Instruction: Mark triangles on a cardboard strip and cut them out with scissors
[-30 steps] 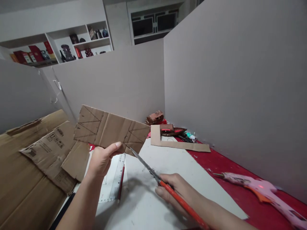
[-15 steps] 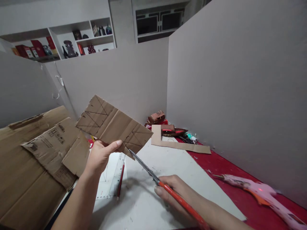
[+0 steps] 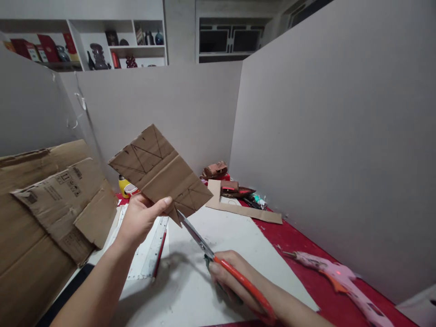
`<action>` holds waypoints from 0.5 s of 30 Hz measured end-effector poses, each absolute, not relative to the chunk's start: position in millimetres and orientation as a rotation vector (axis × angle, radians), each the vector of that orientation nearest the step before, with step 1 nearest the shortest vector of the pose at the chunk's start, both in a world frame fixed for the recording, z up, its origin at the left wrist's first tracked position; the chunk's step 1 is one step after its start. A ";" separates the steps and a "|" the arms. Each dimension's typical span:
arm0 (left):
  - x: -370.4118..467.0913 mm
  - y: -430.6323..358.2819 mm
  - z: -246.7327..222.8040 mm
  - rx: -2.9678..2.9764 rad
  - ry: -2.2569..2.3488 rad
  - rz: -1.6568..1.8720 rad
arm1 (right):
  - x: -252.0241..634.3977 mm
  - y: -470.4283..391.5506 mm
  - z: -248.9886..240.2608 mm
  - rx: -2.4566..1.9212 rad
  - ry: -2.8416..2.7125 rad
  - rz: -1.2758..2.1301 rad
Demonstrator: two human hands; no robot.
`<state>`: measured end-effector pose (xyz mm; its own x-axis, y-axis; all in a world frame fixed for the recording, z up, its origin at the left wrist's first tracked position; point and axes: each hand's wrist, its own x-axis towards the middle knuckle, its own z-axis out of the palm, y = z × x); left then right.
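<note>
My left hand grips the lower edge of a piece of cardboard, thumb on its face and fingers behind. Dark zigzag lines are drawn near both its ends, and a narrow flap hangs partly cut at the lower edge. In my right hand is a pair of scissors with an orange handle. Their blade tips meet the cardboard at the cut beside the flap, just right of my left thumb. Most of the right fingers are hidden behind the handle.
Below lie a white board, a clear ruler and a red pencil. An L-shaped cardboard strip and small brown boat models sit farther back. At right rests a pink glue gun; cardboard sheets lean at left.
The cardboard has turned a little, its upper corner now higher. The scissors stay at the cut and look slightly more closed. The whole view has shifted somewhat.
</note>
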<state>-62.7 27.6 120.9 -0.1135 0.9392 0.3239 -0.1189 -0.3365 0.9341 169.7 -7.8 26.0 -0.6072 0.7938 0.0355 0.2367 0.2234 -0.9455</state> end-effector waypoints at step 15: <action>-57.3 34.6 114.1 1.229 0.918 1.570 | 175.0 -9.7 13.7 -0.947 -1.860 1.615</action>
